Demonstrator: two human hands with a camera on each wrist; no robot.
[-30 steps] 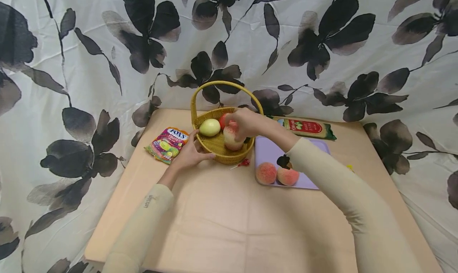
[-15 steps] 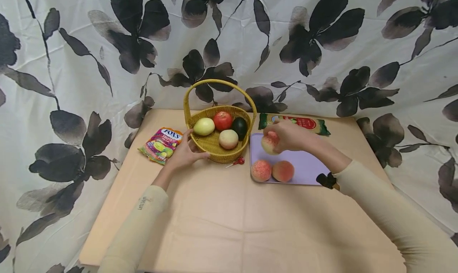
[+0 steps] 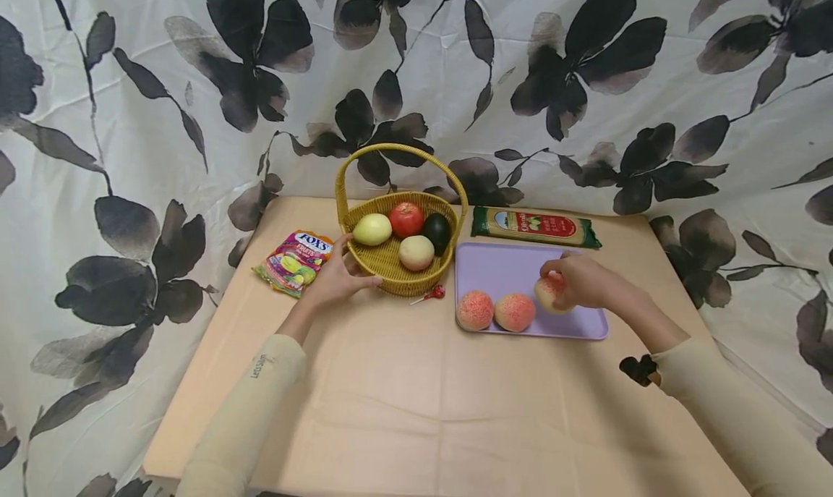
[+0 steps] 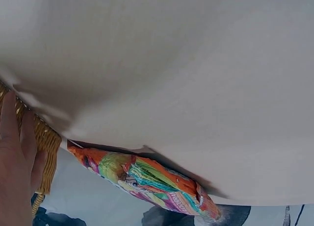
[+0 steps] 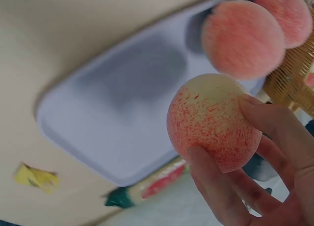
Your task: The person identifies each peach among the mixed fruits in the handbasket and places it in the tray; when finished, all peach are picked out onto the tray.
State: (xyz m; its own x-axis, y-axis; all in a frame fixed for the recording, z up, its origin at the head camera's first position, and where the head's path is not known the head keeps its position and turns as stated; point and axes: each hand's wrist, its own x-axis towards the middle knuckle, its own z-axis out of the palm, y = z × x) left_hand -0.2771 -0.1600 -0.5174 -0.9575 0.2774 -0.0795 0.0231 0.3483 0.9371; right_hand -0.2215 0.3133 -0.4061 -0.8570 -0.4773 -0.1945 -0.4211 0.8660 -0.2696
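My right hand [image 3: 581, 280] holds a peach [image 5: 216, 123] between thumb and fingers, over the purple tray [image 3: 488, 258]. Two more peaches, a left one [image 3: 475, 310] and a right one [image 3: 515, 312], sit along the tray's front edge. My left hand [image 3: 335, 276] rests against the left side of a yellow wicker basket [image 3: 397, 286], its fingers straight along the wall in the left wrist view. Inside the basket lie a pale yellow-green fruit [image 3: 372, 229], a red round fruit [image 3: 406, 220], a dark green oval fruit [image 3: 437, 234] and a pale peach [image 3: 416, 253].
A packet of Fox's fruit candy [image 3: 296, 262] lies left of the basket. In front of the basket is a red-wrapped lollipop [image 3: 434, 293]. Behind the tray stretches a long green-ended packet [image 3: 535, 226]. A small yellow wrapped piece [image 5: 37, 177] lies beyond the tray.
My right hand has brought the peach out of the basket and rightward over the tray, lower than half a second ago. My left hand stays at the basket.
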